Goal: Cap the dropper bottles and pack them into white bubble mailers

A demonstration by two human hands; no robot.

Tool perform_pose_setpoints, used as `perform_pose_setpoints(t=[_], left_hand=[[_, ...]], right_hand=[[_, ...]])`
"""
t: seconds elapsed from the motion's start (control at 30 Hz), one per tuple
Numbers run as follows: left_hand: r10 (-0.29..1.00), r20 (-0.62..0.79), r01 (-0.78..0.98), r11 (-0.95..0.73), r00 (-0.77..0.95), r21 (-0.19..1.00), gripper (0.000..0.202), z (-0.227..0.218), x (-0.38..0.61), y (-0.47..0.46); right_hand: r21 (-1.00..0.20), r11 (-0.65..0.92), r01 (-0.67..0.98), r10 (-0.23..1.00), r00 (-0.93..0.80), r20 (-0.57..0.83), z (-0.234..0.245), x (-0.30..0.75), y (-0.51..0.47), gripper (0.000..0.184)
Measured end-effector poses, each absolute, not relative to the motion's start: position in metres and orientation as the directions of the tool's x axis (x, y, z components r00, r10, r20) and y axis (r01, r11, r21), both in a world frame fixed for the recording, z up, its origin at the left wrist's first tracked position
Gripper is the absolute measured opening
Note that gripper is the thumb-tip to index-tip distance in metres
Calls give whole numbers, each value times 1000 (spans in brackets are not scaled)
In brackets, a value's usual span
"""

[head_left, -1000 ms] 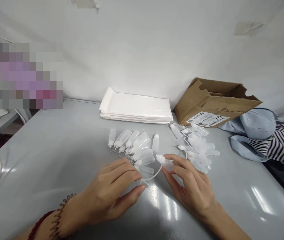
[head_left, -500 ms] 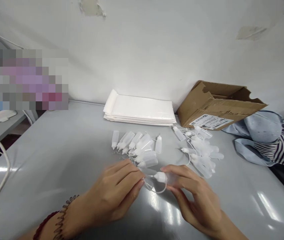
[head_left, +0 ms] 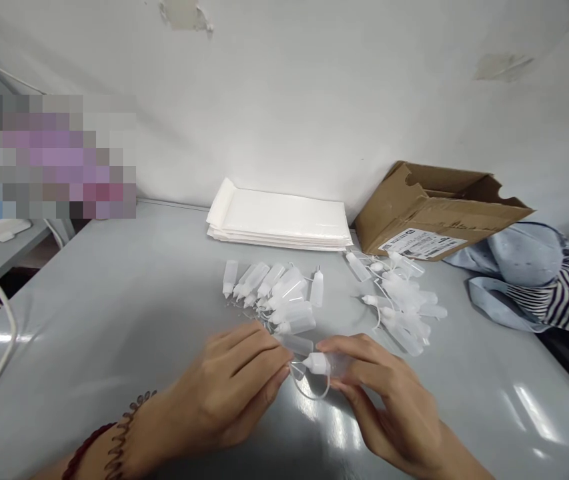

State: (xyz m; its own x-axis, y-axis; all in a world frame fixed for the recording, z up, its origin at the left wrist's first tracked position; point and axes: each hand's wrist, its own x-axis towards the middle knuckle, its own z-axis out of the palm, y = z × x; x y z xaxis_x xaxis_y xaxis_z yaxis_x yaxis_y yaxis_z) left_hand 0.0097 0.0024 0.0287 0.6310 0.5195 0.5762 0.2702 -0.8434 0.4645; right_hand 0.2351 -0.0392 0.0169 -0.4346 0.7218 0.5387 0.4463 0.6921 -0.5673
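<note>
Right hand (head_left: 384, 393) at the near middle holds a small squeeze bottle (head_left: 337, 365) between thumb and fingers, lying sideways with its nozzle to the left. Left hand (head_left: 234, 387) has its thumb and fingertips pinched together on the end of a thin white strap (head_left: 314, 398), which loops below the nozzle and back to the bottle's collar. The bottle is soft, translucent plastic with a white cone-shaped top, and a fine metal needle (head_left: 297, 363) runs from the tip to the left fingertips. Whether it holds any liquid cannot be told, as the right fingers cover much of its body.

Just beyond the hands, on a glossy grey table (head_left: 129, 287), lies a left cluster of bottles (head_left: 284, 293), overlapping, most with white tops toward the near left; one at its right side points its needle far. A right cluster of bottles (head_left: 404, 293) is heaped with straps tangled among them.

Farther back, a stack of white padded envelopes (head_left: 284, 217) lies near the wall (head_left: 284, 100). To its right, an open cardboard box (head_left: 429, 213) leans tilted, a printed label on its near side; its shaded contents cannot be made out.
</note>
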Motion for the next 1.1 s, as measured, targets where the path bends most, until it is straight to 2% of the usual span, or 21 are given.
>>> perform_pose_setpoints(t=[0.43, 0.8, 1.1], left_hand=[[506, 578, 311, -859, 641, 407, 14, 31, 10, 4], [464, 583, 334, -885, 667, 323, 15, 27, 9, 4], [451, 527, 310, -889, 721, 336, 17, 29, 10, 4]], right_hand=[[-523, 696, 491, 718, -474, 510, 25, 234, -37, 25], [-494, 719, 488, 695, -511, 506, 25, 237, -35, 34], [-474, 722, 504, 690, -568, 448, 29, 240, -34, 40]])
